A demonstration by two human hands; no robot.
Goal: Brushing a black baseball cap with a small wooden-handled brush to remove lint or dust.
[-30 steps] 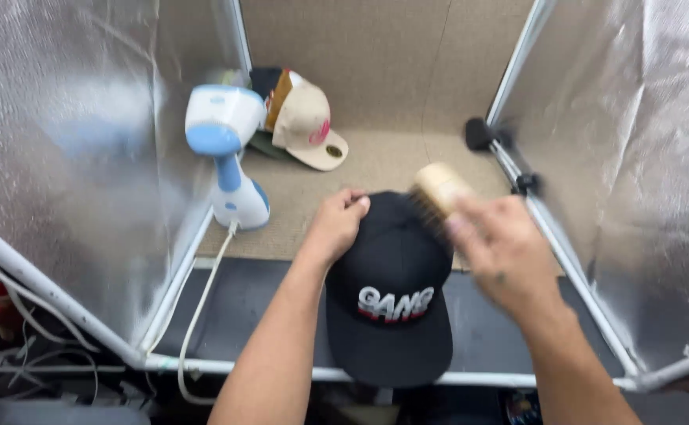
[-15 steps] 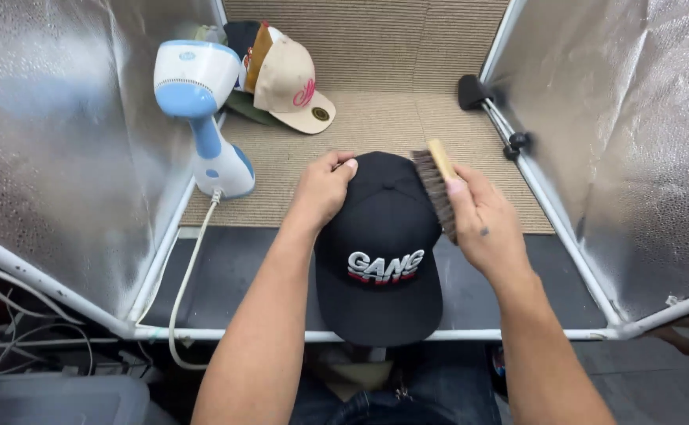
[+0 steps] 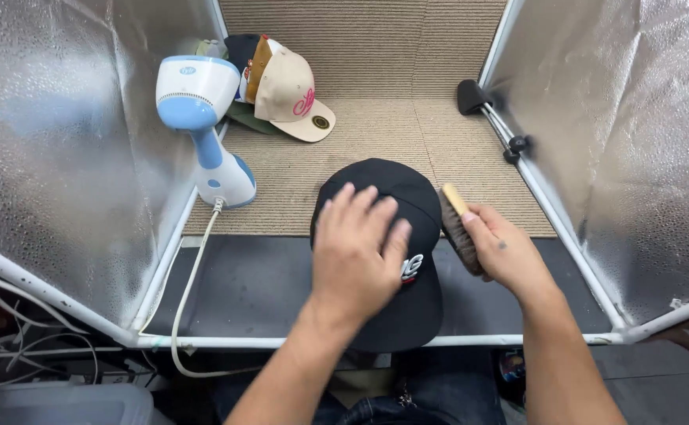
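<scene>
Left hand (image 3: 356,248) has moved from the crown's far edge to lie flat, fingers spread, atop black cap (image 3: 380,252), mid-worktop. Right hand (image 3: 502,252) grips wooden brush (image 3: 458,228), bristles now at cap's right side.

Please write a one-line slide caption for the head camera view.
Left hand flat on black cap; right hand holds wooden brush at its side.
</scene>
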